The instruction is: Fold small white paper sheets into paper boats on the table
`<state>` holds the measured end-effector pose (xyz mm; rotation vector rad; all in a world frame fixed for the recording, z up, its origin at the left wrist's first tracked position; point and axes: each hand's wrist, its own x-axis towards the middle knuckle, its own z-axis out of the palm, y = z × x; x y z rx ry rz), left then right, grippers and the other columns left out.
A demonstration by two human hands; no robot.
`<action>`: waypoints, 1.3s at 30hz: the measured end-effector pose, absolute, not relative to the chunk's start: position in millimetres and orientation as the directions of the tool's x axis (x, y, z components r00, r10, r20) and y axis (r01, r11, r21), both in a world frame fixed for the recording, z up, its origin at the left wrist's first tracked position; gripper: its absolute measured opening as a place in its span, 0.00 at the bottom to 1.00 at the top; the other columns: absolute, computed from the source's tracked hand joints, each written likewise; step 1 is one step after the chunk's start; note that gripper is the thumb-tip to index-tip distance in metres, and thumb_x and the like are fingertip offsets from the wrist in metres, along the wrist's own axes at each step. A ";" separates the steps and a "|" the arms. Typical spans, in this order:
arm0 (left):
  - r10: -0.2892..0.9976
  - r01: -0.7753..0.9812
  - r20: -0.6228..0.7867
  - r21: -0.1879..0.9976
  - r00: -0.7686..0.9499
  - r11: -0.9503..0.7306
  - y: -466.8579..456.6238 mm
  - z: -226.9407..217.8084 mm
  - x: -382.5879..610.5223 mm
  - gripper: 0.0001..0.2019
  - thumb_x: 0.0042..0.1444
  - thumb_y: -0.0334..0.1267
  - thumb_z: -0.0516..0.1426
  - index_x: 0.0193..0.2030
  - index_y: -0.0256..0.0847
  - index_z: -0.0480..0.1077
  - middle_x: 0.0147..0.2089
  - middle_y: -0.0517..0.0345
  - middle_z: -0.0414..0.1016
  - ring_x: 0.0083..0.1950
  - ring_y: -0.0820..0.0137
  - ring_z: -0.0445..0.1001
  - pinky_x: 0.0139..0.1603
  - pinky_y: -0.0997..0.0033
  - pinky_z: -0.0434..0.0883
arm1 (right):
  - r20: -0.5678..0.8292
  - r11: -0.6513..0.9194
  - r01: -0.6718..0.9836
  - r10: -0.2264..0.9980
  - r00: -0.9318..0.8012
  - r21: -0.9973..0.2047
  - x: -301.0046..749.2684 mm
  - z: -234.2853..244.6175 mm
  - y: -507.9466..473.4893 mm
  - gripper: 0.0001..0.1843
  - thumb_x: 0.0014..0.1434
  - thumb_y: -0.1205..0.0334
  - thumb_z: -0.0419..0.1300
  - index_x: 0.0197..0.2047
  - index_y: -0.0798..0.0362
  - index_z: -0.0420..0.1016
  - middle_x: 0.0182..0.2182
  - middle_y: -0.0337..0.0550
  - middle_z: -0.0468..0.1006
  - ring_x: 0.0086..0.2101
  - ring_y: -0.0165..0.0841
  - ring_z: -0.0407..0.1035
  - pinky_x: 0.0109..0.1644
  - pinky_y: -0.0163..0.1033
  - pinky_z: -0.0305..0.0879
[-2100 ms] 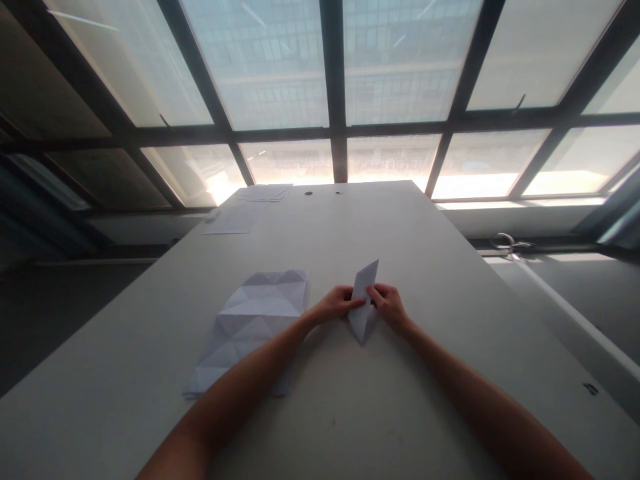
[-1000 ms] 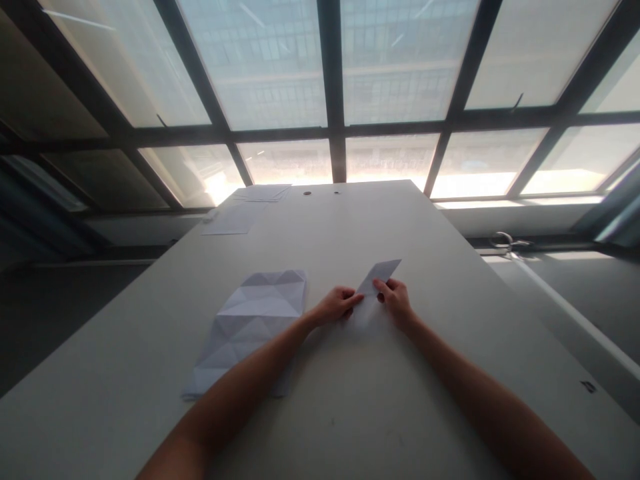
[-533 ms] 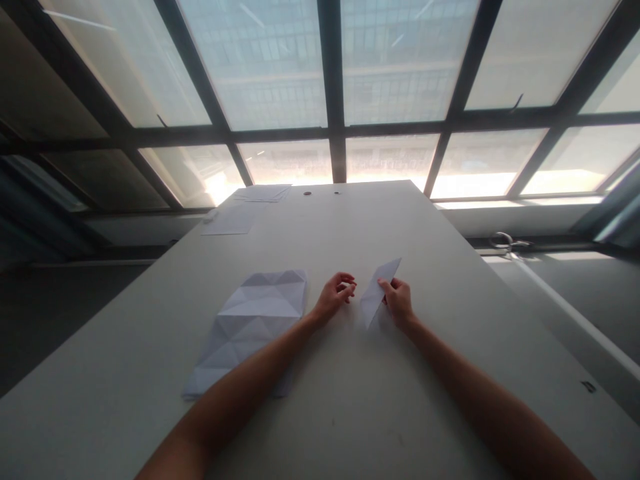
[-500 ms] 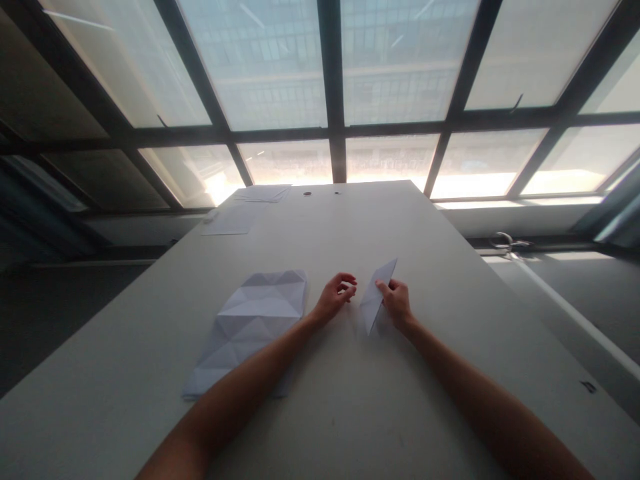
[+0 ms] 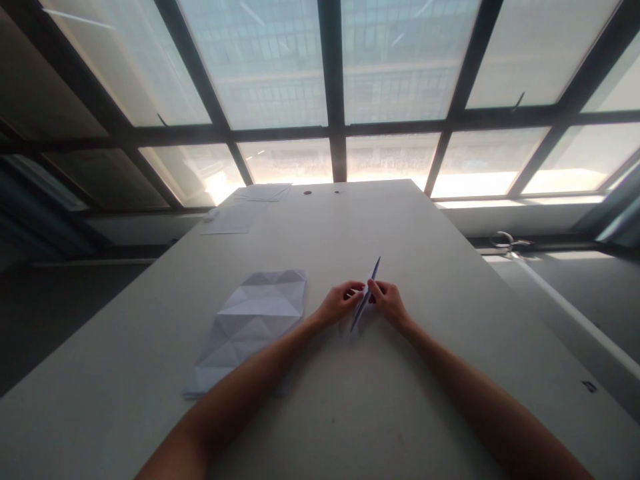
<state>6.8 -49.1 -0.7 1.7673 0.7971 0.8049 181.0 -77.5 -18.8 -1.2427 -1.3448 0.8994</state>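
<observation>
A small folded sheet of paper (image 5: 358,316) is held nearly edge-on and tilted just above the table, in the middle of the view. My right hand (image 5: 390,301) pinches it from the right, thumb on the near side. From the left, my left hand (image 5: 342,301) has its curled fingertips against the same paper, at about its mid-length. To the left lies a larger creased paper (image 5: 260,303) with a grid of triangular folds, flat on the table and partly covered by my left forearm.
The long white table (image 5: 370,227) runs toward large windows. At its far left corner lie flat white sheets (image 5: 233,220). Past the right edge are a metal ring-like fitting (image 5: 505,241) and a pale rail (image 5: 575,313).
My right hand has brought the folded paper left and turned it edge-on. My left hand has moved slightly lower and right, and its fingers now meet the paper.
</observation>
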 end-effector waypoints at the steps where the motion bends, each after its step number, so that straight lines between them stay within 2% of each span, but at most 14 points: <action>1: 0.802 0.151 0.168 0.940 0.574 -0.305 -49.7 1.5 6.4 0.24 0.61 0.53 0.57 0.54 0.35 0.73 0.44 0.48 0.79 0.43 0.64 0.77 0.43 0.69 0.72 | 0.200 0.182 0.196 0.977 0.078 -0.964 181.5 -19.2 -76.8 0.29 0.62 0.38 0.54 0.23 0.54 0.72 0.19 0.40 0.71 0.22 0.31 0.64 0.27 0.34 0.57; 6: 0.802 0.231 0.158 0.910 0.576 -0.345 -49.6 5.3 4.7 0.25 0.61 0.55 0.55 0.43 0.31 0.76 0.35 0.54 0.77 0.36 0.66 0.73 0.38 0.71 0.68 | 0.194 0.173 0.234 0.979 0.069 -0.957 182.6 -20.1 -75.8 0.28 0.61 0.41 0.55 0.21 0.54 0.71 0.18 0.40 0.71 0.22 0.31 0.64 0.27 0.35 0.57; 8: 0.820 0.244 0.152 0.911 0.551 -0.333 -47.4 3.1 4.1 0.24 0.60 0.55 0.56 0.41 0.31 0.76 0.34 0.54 0.76 0.37 0.65 0.73 0.38 0.71 0.68 | 0.190 0.167 0.226 0.978 0.084 -0.960 182.2 -19.6 -76.1 0.25 0.61 0.44 0.55 0.21 0.54 0.70 0.18 0.40 0.71 0.22 0.31 0.64 0.27 0.35 0.57; 11: 0.827 0.207 0.160 0.926 0.540 -0.315 -43.4 0.9 3.4 0.24 0.60 0.55 0.56 0.43 0.32 0.77 0.38 0.52 0.78 0.40 0.63 0.73 0.42 0.68 0.69 | 0.198 0.168 0.249 0.975 0.099 -0.954 181.2 -18.7 -75.6 0.18 0.58 0.52 0.56 0.23 0.55 0.72 0.19 0.39 0.71 0.22 0.31 0.64 0.27 0.34 0.56; 14: 0.787 0.124 0.187 0.940 0.588 -0.317 -41.6 3.6 2.7 0.26 0.60 0.56 0.57 0.51 0.35 0.76 0.46 0.50 0.78 0.47 0.59 0.74 0.48 0.65 0.69 | 0.211 0.171 0.296 0.972 0.107 -0.940 180.8 -18.3 -73.7 0.12 0.53 0.58 0.56 0.26 0.56 0.76 0.22 0.40 0.74 0.24 0.31 0.64 0.27 0.34 0.56; 17: 0.769 0.064 0.210 0.949 0.603 -0.309 -42.0 8.0 1.9 0.28 0.60 0.57 0.57 0.56 0.36 0.74 0.51 0.49 0.78 0.54 0.56 0.73 0.55 0.63 0.67 | 0.204 0.157 0.303 0.971 0.129 -0.940 181.5 -18.6 -72.1 0.13 0.52 0.58 0.55 0.28 0.57 0.77 0.23 0.40 0.74 0.25 0.31 0.63 0.28 0.34 0.56; 21: 0.788 0.035 0.176 0.970 0.590 -0.242 -41.3 7.9 0.9 0.24 0.62 0.53 0.55 0.55 0.36 0.75 0.50 0.49 0.78 0.54 0.57 0.72 0.57 0.62 0.65 | 0.195 0.136 0.307 0.966 0.171 -0.942 183.0 -19.8 -71.5 0.15 0.54 0.55 0.55 0.26 0.56 0.75 0.20 0.39 0.71 0.23 0.30 0.60 0.26 0.34 0.53; 24: 0.811 0.043 0.146 0.978 0.566 -0.206 -39.0 3.7 1.0 0.20 0.59 0.47 0.58 0.52 0.35 0.76 0.47 0.51 0.78 0.50 0.59 0.73 0.54 0.64 0.66 | 0.205 0.143 0.324 0.965 0.166 -0.935 183.5 -21.1 -71.4 0.15 0.55 0.55 0.56 0.25 0.56 0.74 0.20 0.38 0.70 0.22 0.29 0.59 0.25 0.33 0.52; 27: 0.824 0.086 0.108 0.979 0.556 -0.186 -37.3 0.9 1.3 0.18 0.55 0.43 0.60 0.47 0.33 0.77 0.42 0.52 0.79 0.44 0.62 0.74 0.47 0.67 0.68 | 0.201 0.152 0.339 0.973 0.115 -0.929 183.2 -21.6 -71.2 0.13 0.54 0.55 0.57 0.27 0.56 0.75 0.21 0.39 0.72 0.23 0.30 0.61 0.26 0.33 0.55; 32: 0.803 0.169 0.070 0.963 0.591 -0.209 -37.8 2.1 0.2 0.15 0.53 0.43 0.59 0.40 0.32 0.77 0.34 0.56 0.76 0.36 0.65 0.71 0.38 0.72 0.65 | 0.192 0.180 0.335 0.981 0.004 -0.925 183.2 -20.2 -71.9 0.13 0.54 0.55 0.60 0.33 0.57 0.78 0.26 0.41 0.77 0.26 0.32 0.66 0.30 0.34 0.61; 39: 0.864 0.255 0.030 0.950 0.502 -0.181 -37.9 3.2 1.7 0.15 0.52 0.46 0.59 0.31 0.33 0.75 0.25 0.59 0.70 0.29 0.70 0.66 0.31 0.74 0.60 | 0.185 0.184 0.310 0.982 -0.025 -0.933 186.3 -19.7 -70.8 0.13 0.55 0.54 0.60 0.30 0.56 0.77 0.23 0.39 0.74 0.25 0.32 0.65 0.28 0.33 0.59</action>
